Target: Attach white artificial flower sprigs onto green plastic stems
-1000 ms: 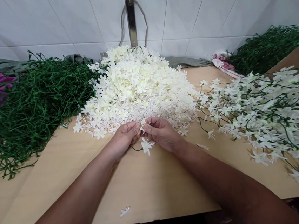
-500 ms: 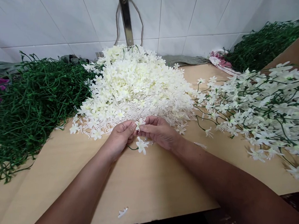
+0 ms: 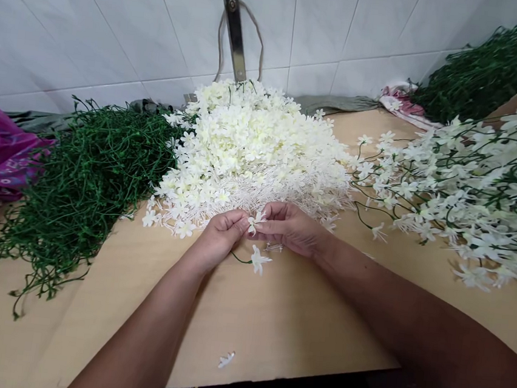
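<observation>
Between my two hands is a small white artificial flower, pinched at the fingertips. My left hand is closed on a green stem that mostly hides inside the fingers; a second white flower hangs from it below. My right hand is closed too, its thumb and forefinger on the upper flower. Just beyond my hands lies a big heap of loose white flower heads, with thin white stalks at its near side.
Green stems are piled at the left, beside a purple plastic bag. White flowers on stems lie at the right, with more green stems behind. A metal bar leans on the tiled wall. A white scrap lies on the cardboard.
The view has swung slightly left, so everything sits further right and more of the purple bag shows. Both hands keep the same pinch on the upper flower.
</observation>
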